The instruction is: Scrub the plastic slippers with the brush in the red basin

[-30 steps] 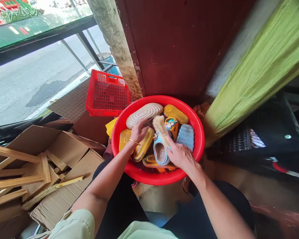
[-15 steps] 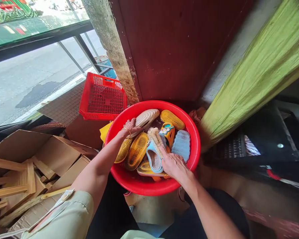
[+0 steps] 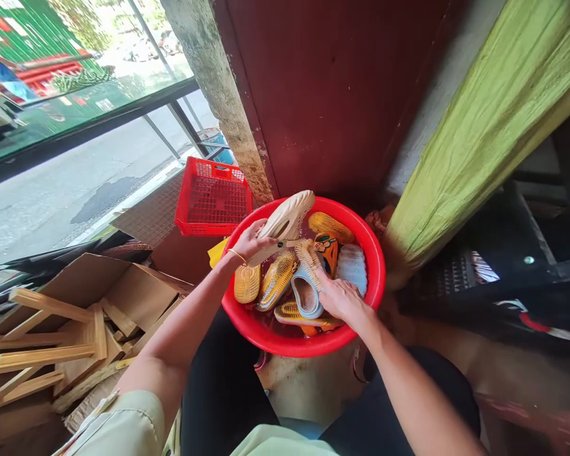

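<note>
Head cam: left hand point(image 3: 253, 242) just picked up the cream clog point(image 3: 291, 218), which was lying in the red tub point(image 3: 304, 348). Now it's tilted over the tub's far-left edge, right by the brush point(image 3: 308, 254) gripped in the right hand point(image 3: 344, 297). So shoe and brush are both held now.

Cream shoe point(image 3: 285, 218) in L hand point(image 3: 251, 244), w/ dark side slots; tan-bristled brush point(image 3: 308, 256) in R hand point(image 3: 344, 297). Just L of brush grip, lt-blue clog point(image 3: 308, 296); btwn hands, yel. zigzag-tread sole point(image 3: 276, 283). Basin point(image 3: 294, 347) below both grips = plain red.
</note>
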`<control>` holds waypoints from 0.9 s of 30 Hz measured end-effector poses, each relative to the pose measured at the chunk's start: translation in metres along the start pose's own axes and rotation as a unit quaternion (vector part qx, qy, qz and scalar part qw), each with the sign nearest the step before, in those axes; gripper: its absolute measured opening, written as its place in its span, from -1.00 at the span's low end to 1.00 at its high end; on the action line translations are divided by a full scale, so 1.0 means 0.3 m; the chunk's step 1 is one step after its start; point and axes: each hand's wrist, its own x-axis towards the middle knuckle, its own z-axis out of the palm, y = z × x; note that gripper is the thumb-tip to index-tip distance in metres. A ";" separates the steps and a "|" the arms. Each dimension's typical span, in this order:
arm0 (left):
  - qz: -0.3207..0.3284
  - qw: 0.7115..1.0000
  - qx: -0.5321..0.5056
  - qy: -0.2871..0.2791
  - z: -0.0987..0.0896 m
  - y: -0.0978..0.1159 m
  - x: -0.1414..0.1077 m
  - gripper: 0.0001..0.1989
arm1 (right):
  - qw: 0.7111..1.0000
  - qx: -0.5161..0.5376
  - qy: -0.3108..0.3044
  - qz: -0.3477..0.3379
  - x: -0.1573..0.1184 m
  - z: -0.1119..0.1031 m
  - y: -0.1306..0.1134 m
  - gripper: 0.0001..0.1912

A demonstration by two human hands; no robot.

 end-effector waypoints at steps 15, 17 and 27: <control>-0.170 0.948 -0.240 -0.120 0.041 -0.123 -0.240 -0.37 | 0.983 -0.001 0.172 -0.059 -0.003 -0.023 -0.064 -0.33; -0.105 0.960 -0.226 -0.125 0.036 -0.111 -0.239 -0.25 | 0.983 -0.040 0.169 -0.063 0.004 -0.029 -0.065 -0.36; -0.154 0.949 -0.245 -0.128 -0.016 -0.158 -0.260 -0.40 | 0.980 -0.036 0.192 -0.036 0.097 -0.025 -0.008 -0.35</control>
